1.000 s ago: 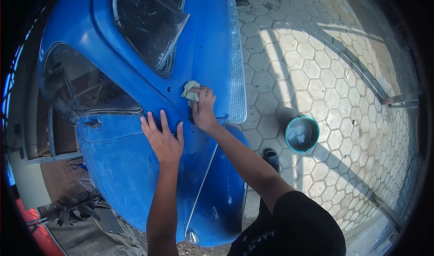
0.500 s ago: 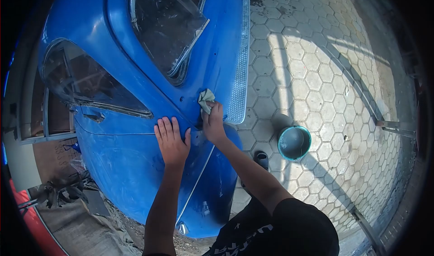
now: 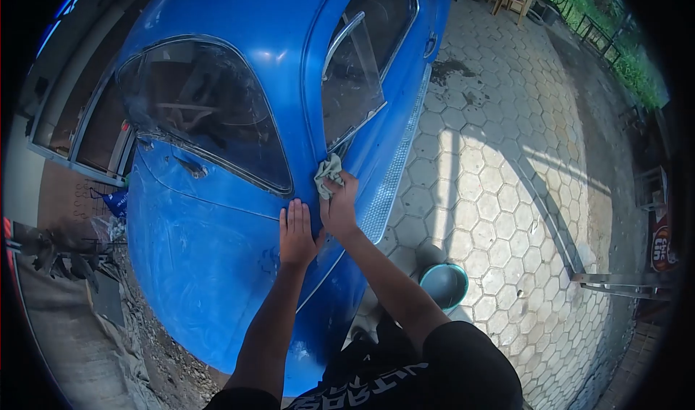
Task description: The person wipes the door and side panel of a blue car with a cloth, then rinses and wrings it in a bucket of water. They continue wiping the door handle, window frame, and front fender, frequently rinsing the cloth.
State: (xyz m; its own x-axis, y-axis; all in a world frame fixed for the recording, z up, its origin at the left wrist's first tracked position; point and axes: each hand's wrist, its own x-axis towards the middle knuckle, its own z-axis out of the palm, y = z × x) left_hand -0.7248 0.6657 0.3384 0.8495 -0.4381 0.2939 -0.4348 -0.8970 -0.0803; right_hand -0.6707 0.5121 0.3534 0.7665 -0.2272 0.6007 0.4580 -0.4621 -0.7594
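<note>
A blue car (image 3: 195, 265) with rounded panels fills the left and middle of the view. My right hand (image 3: 340, 204) grips a crumpled pale grey-green cloth (image 3: 329, 177), pressed to the bodywork beside the lower corner of the side window (image 3: 355, 84). Just below the corner of the windshield (image 3: 210, 106), my left hand (image 3: 297, 236) lies flat on the blue panel, holding nothing. Its thumb is close to my right wrist. Whitish smears and scuffs mark the paint.
A green-rimmed bucket (image 3: 444, 285) stands on the hexagonal paving (image 3: 499, 214) right of the car, near my feet. Farther right lies a metal frame piece (image 3: 615, 283). Rubble and a grey sheet (image 3: 58, 337) line the lower left.
The view has tilted up, showing more of the car and yard. My right hand has shifted the cloth toward the window corner, and my left hand is closer to my right.
</note>
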